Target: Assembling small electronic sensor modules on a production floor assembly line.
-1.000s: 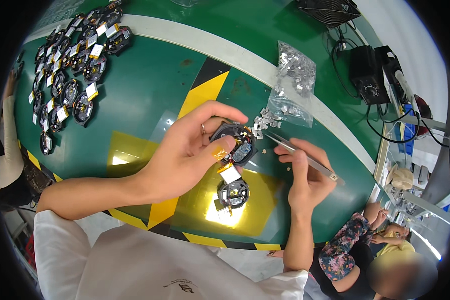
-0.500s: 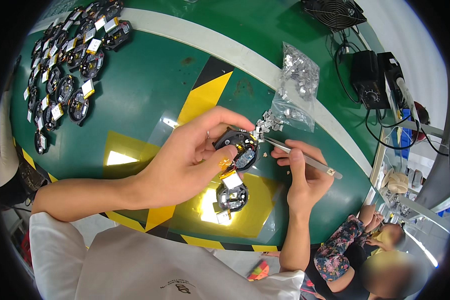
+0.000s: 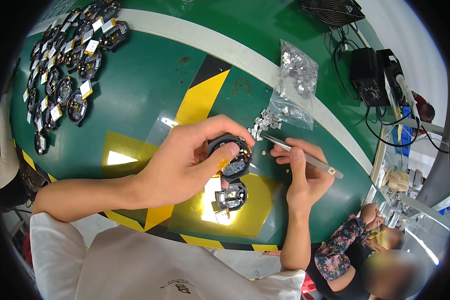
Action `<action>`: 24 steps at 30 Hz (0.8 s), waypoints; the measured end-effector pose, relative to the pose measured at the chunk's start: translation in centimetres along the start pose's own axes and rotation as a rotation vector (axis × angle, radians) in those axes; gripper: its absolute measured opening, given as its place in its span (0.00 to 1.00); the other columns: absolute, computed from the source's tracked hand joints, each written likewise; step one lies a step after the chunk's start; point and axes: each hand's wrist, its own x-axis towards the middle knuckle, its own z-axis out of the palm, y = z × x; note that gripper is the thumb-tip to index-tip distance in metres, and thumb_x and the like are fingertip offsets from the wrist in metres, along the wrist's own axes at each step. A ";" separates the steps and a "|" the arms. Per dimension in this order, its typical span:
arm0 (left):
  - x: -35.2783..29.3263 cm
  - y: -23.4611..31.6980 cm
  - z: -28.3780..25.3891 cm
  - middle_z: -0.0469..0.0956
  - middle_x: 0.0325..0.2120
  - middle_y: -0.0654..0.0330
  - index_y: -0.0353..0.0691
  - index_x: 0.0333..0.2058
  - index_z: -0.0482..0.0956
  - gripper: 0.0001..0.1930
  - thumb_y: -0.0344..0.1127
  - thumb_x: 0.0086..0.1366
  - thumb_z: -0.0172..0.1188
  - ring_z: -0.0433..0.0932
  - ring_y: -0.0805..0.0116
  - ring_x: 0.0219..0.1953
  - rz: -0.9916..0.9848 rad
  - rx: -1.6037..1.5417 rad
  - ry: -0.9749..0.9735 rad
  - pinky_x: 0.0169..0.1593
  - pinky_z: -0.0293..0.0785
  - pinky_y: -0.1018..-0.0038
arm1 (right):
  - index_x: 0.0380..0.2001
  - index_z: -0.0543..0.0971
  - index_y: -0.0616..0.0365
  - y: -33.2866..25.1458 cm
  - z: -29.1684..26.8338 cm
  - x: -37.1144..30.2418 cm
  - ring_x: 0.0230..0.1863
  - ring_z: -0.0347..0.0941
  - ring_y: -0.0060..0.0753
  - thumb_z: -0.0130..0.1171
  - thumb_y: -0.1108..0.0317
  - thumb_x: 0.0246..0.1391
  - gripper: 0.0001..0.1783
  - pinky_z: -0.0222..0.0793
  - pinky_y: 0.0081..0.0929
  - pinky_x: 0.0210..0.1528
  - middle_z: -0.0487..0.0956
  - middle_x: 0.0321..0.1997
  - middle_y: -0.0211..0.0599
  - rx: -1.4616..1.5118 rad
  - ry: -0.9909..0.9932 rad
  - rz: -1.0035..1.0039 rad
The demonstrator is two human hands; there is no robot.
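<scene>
My left hand (image 3: 185, 157) is closed around a round black watch casing (image 3: 237, 167) with a circuit board and thin wires inside. A strip of amber tape shows by the thumb. In my right hand (image 3: 307, 172) I grip steel tweezers (image 3: 310, 159), their tips pointing left at a heap of small silvery metal pieces (image 3: 265, 122). The tips are at the near edge of the heap; whether they pinch a piece is too small to tell. Just below the held casing, a second open casing (image 3: 231, 195) lies on a yellow translucent sheet (image 3: 255, 215), a battery (image 3: 222, 216) beside it.
Many similar casings with batteries (image 3: 77, 107) crowd the far left. A clear bag of metal pieces (image 3: 297, 75) lies beyond the heap. At the right stand a black control box (image 3: 367, 75) with cables and a fan (image 3: 335, 12). Another person's patterned sleeve (image 3: 337, 247) shows at lower right.
My left hand has tilted the held casing and drawn it slightly left, away from the heap. Its attached battery, visible before, is now mostly hidden. The tweezers stay nearly in place.
</scene>
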 end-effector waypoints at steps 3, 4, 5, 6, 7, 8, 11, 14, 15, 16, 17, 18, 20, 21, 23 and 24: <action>0.0 0.0 0.0 0.78 0.38 0.58 0.32 0.50 0.75 0.10 0.25 0.74 0.50 0.78 0.77 0.31 0.033 0.023 -0.001 0.34 0.80 0.79 | 0.43 0.80 0.73 0.1 0.1 0.0 0.36 0.84 0.35 0.60 0.73 0.64 0.11 0.78 0.23 0.35 0.84 0.35 0.49 0.003 0.023 0.009; 0.0 0.0 0.0 0.78 0.38 0.58 0.32 0.50 0.75 0.10 0.25 0.74 0.50 0.78 0.77 0.31 0.033 0.023 -0.001 0.34 0.80 0.79 | 0.43 0.79 0.73 0.1 0.1 0.0 0.36 0.84 0.35 0.60 0.73 0.64 0.11 0.78 0.23 0.35 0.84 0.36 0.50 0.000 0.021 0.002; -0.1 0.0 0.0 0.78 0.39 0.58 0.32 0.50 0.75 0.10 0.25 0.74 0.50 0.79 0.77 0.31 0.028 0.046 0.003 0.34 0.80 0.79 | 0.44 0.79 0.73 0.2 0.1 0.0 0.36 0.84 0.35 0.60 0.73 0.64 0.12 0.78 0.23 0.35 0.84 0.36 0.50 -0.003 0.018 -0.004; -0.1 0.0 0.0 0.78 0.39 0.58 0.32 0.50 0.76 0.10 0.25 0.74 0.50 0.79 0.77 0.31 0.023 0.069 0.008 0.33 0.80 0.80 | 0.44 0.79 0.73 0.2 0.2 0.0 0.36 0.84 0.35 0.60 0.73 0.64 0.12 0.78 0.23 0.35 0.84 0.36 0.50 -0.003 0.019 -0.003; -0.1 -0.1 0.0 0.78 0.39 0.58 0.32 0.50 0.76 0.10 0.25 0.74 0.50 0.79 0.77 0.31 0.023 0.069 0.009 0.33 0.80 0.80 | 0.45 0.79 0.73 0.2 0.2 0.0 0.36 0.84 0.35 0.60 0.72 0.64 0.12 0.78 0.23 0.35 0.84 0.37 0.50 0.006 0.024 -0.004; -0.1 -0.1 0.0 0.78 0.40 0.58 0.32 0.50 0.76 0.10 0.25 0.74 0.50 0.79 0.77 0.31 0.036 0.064 0.009 0.33 0.80 0.80 | 0.45 0.79 0.73 0.2 0.3 0.0 0.36 0.84 0.35 0.60 0.72 0.64 0.12 0.78 0.22 0.35 0.84 0.38 0.51 0.015 0.029 -0.005; -0.1 0.1 -0.1 0.78 0.41 0.58 0.31 0.51 0.75 0.11 0.25 0.74 0.50 0.79 0.78 0.33 0.042 0.052 -0.005 0.33 0.80 0.80 | 0.46 0.78 0.73 0.3 0.5 0.0 0.36 0.84 0.35 0.60 0.72 0.64 0.13 0.77 0.22 0.35 0.84 0.39 0.51 0.001 0.016 -0.009; 0.0 -0.2 0.1 0.78 0.42 0.57 0.32 0.53 0.73 0.12 0.25 0.74 0.50 0.78 0.78 0.34 0.066 0.017 0.002 0.33 0.80 0.81 | 0.46 0.79 0.73 0.2 0.7 0.2 0.36 0.84 0.35 0.60 0.73 0.64 0.13 0.77 0.21 0.34 0.85 0.39 0.51 0.003 0.025 -0.002; 0.0 -0.4 0.1 0.78 0.42 0.57 0.32 0.54 0.72 0.12 0.25 0.74 0.50 0.78 0.78 0.35 0.096 -0.010 0.023 0.32 0.79 0.81 | 0.46 0.79 0.73 0.2 0.7 0.2 0.36 0.84 0.35 0.60 0.73 0.64 0.13 0.77 0.21 0.34 0.85 0.39 0.51 0.003 0.024 -0.002; 0.0 -0.3 0.0 0.78 0.42 0.57 0.32 0.54 0.72 0.12 0.25 0.74 0.50 0.78 0.78 0.35 0.096 -0.011 0.023 0.32 0.79 0.81 | 0.46 0.79 0.72 0.2 0.7 0.2 0.36 0.84 0.35 0.60 0.73 0.64 0.12 0.77 0.21 0.34 0.85 0.38 0.51 -0.003 0.024 0.000; 0.0 -0.2 -0.2 0.78 0.41 0.57 0.32 0.53 0.71 0.12 0.25 0.74 0.51 0.78 0.78 0.36 0.057 0.009 -0.003 0.31 0.79 0.81 | 0.46 0.79 0.72 0.2 0.7 0.3 0.36 0.84 0.34 0.60 0.73 0.64 0.12 0.77 0.21 0.33 0.85 0.38 0.50 -0.008 0.024 0.002; -0.1 -0.2 -0.3 0.78 0.41 0.57 0.32 0.53 0.70 0.11 0.25 0.74 0.51 0.78 0.78 0.36 0.018 0.030 -0.030 0.31 0.78 0.81 | 0.46 0.79 0.72 0.2 0.7 0.3 0.36 0.84 0.34 0.60 0.73 0.64 0.12 0.77 0.21 0.33 0.85 0.38 0.50 -0.008 0.025 0.002; 0.0 -0.4 -0.4 0.78 0.40 0.57 0.32 0.51 0.71 0.10 0.26 0.74 0.51 0.77 0.78 0.36 0.023 0.063 -0.033 0.31 0.79 0.81 | 0.45 0.79 0.72 0.1 0.8 0.3 0.35 0.84 0.34 0.60 0.73 0.64 0.12 0.77 0.21 0.33 0.85 0.38 0.50 -0.035 0.021 0.012; 0.0 -0.5 -0.4 0.77 0.40 0.57 0.32 0.50 0.71 0.09 0.26 0.74 0.52 0.77 0.78 0.36 0.029 0.097 -0.037 0.31 0.79 0.81 | 0.45 0.79 0.72 0.1 0.7 0.4 0.35 0.84 0.34 0.60 0.73 0.64 0.12 0.77 0.21 0.33 0.85 0.38 0.50 -0.035 0.021 0.011; 0.0 -0.7 -0.5 0.77 0.39 0.57 0.32 0.50 0.71 0.09 0.26 0.73 0.52 0.77 0.78 0.36 0.044 0.117 -0.044 0.31 0.79 0.81 | 0.45 0.79 0.72 0.2 0.7 0.4 0.35 0.84 0.35 0.59 0.73 0.64 0.11 0.77 0.21 0.33 0.85 0.38 0.50 -0.027 0.013 0.009; -0.1 -0.8 -0.5 0.77 0.39 0.57 0.32 0.50 0.71 0.09 0.26 0.73 0.52 0.77 0.78 0.36 0.059 0.138 -0.052 0.31 0.79 0.80 | 0.45 0.79 0.72 0.3 0.7 0.4 0.35 0.84 0.35 0.59 0.73 0.64 0.11 0.77 0.21 0.33 0.85 0.38 0.50 -0.027 0.013 0.008</action>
